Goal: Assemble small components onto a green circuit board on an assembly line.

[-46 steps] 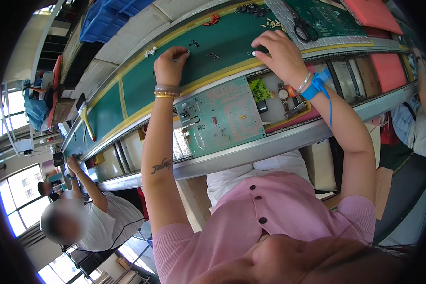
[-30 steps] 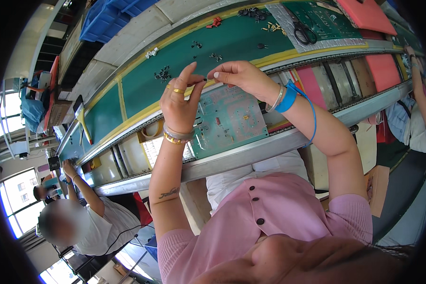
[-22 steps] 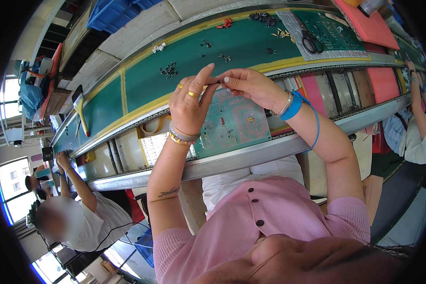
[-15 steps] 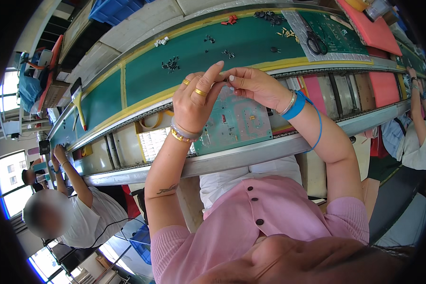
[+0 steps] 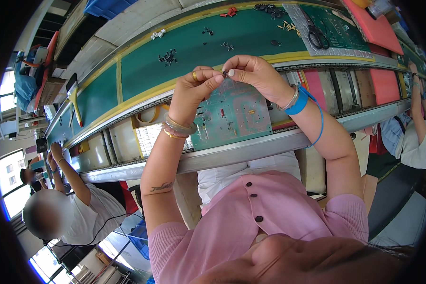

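packages: none visible | labels: none | signs: none | screens: none

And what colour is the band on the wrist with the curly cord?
Blue: the wristband on the right hand, seen in the head view.

A tiny dark component (image 5: 225, 73) was pinched between the fingertips of the left hand (image 5: 194, 90) and the right hand (image 5: 253, 75), raised above a green circuit board (image 5: 234, 116). The board lay flat at the worktop's near edge, dotted with small parts.
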`<state>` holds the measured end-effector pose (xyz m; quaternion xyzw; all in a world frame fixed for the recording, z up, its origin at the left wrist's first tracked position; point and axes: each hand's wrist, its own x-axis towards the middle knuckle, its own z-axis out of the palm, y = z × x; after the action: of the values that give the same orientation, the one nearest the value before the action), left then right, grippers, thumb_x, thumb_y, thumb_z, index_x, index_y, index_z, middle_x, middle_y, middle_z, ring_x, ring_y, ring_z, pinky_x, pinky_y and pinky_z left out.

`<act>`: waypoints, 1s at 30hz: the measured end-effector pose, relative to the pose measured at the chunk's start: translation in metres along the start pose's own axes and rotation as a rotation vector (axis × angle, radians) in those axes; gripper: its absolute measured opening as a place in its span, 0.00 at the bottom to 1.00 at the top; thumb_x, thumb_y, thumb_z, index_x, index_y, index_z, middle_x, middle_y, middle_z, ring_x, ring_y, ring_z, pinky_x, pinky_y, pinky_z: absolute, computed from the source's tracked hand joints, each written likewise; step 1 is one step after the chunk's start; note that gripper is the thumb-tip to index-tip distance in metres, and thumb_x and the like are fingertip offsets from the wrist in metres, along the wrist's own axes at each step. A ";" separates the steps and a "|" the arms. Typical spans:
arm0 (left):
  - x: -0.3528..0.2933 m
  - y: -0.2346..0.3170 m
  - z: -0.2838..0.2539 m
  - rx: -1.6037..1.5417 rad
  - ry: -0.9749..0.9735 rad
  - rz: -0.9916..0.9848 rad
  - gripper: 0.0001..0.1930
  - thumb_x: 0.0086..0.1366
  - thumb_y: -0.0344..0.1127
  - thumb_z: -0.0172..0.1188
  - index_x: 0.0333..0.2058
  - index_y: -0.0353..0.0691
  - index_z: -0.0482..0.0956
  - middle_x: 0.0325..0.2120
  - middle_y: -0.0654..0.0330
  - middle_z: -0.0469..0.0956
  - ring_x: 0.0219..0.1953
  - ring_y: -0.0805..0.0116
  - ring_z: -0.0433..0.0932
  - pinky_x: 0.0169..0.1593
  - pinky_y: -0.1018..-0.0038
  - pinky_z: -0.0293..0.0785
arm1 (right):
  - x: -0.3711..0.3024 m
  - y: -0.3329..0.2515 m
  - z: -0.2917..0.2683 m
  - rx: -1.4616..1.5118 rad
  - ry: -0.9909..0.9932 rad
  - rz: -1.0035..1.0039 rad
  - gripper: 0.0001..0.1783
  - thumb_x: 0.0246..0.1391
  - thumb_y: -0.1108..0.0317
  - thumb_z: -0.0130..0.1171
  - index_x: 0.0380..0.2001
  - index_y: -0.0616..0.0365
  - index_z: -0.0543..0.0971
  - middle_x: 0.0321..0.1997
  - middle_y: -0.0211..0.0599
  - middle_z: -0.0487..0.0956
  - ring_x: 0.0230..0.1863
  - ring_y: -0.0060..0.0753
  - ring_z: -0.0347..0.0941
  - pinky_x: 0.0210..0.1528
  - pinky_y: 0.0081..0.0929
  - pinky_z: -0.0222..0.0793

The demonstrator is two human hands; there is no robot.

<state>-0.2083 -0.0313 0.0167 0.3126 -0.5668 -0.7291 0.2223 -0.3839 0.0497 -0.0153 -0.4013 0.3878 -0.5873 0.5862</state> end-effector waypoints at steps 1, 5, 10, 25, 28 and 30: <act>0.000 -0.001 -0.003 0.000 0.003 -0.001 0.07 0.54 0.34 0.68 0.30 0.40 0.82 0.27 0.70 0.71 0.22 0.83 0.62 0.23 0.85 0.57 | -0.001 -0.001 0.001 0.002 -0.002 0.002 0.10 0.55 0.67 0.59 0.39 0.59 0.77 0.37 0.23 0.76 0.39 0.14 0.70 0.44 0.16 0.67; 0.002 -0.006 -0.007 -0.198 -0.111 -0.232 0.09 0.58 0.38 0.65 0.33 0.41 0.81 0.22 0.71 0.70 0.21 0.85 0.61 0.22 0.85 0.52 | -0.003 -0.006 0.006 -0.239 0.057 -0.111 0.07 0.54 0.70 0.59 0.36 0.60 0.77 0.35 0.25 0.76 0.37 0.15 0.70 0.42 0.15 0.67; 0.003 -0.005 -0.008 -0.295 -0.141 -0.276 0.09 0.59 0.38 0.63 0.34 0.40 0.80 0.21 0.70 0.70 0.21 0.86 0.61 0.20 0.86 0.51 | -0.004 -0.013 0.011 -0.559 0.143 -0.320 0.06 0.50 0.71 0.62 0.32 0.60 0.79 0.32 0.27 0.76 0.33 0.18 0.70 0.38 0.16 0.67; 0.004 -0.012 -0.010 -0.397 -0.181 -0.324 0.06 0.63 0.34 0.58 0.33 0.39 0.74 0.26 0.70 0.68 0.28 0.83 0.62 0.20 0.87 0.51 | -0.007 -0.016 0.015 -0.922 0.229 -0.632 0.07 0.42 0.75 0.65 0.27 0.56 0.79 0.28 0.28 0.77 0.31 0.29 0.69 0.33 0.24 0.65; 0.004 -0.008 -0.006 -0.386 -0.109 -0.272 0.06 0.59 0.36 0.63 0.32 0.41 0.79 0.20 0.70 0.70 0.19 0.86 0.61 0.20 0.86 0.51 | -0.008 -0.016 0.016 -0.935 0.227 -0.640 0.09 0.41 0.75 0.66 0.30 0.57 0.79 0.29 0.29 0.77 0.32 0.30 0.69 0.34 0.24 0.66; 0.002 -0.001 -0.016 -0.208 -0.062 -0.188 0.07 0.58 0.36 0.64 0.33 0.41 0.80 0.21 0.71 0.71 0.21 0.85 0.63 0.21 0.86 0.53 | -0.009 -0.020 0.021 -0.822 0.265 -0.556 0.14 0.40 0.76 0.66 0.34 0.57 0.79 0.30 0.30 0.77 0.32 0.31 0.70 0.35 0.22 0.66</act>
<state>-0.1981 -0.0434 0.0127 0.3170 -0.4628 -0.8109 0.1665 -0.3722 0.0595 0.0111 -0.6088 0.5360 -0.5659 0.1475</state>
